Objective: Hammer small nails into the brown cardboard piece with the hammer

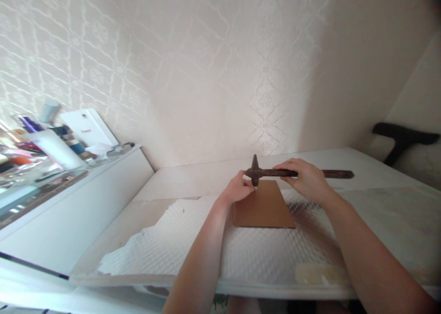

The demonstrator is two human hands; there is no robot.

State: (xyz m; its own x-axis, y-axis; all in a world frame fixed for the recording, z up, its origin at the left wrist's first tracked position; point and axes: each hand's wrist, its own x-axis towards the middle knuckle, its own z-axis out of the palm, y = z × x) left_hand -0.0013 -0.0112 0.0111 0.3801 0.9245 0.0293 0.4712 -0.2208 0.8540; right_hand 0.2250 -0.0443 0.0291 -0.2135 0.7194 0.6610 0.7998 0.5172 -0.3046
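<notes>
My right hand [305,178] is wrapped round the dark wooden handle of a hammer [272,173], held level with its head to the left. The head, tapered at its upper end, hangs just over the far part of a flat brown board [265,210], perhaps cardboard. At the board's far left edge, my left hand [239,188] is closed in a pinch. A tiny shiny bit shows by its fingertips, right under the hammer head; its kind is too small to make out. Whether the hammer touches it, I cannot tell.
Under the board lies a white quilted sheet [148,247] with a torn edge, spread over the table [389,217]. On the left, a white cabinet [86,208] carries a white box [87,128] and jumbled small items. A black T-shaped object [403,137] stands at the right.
</notes>
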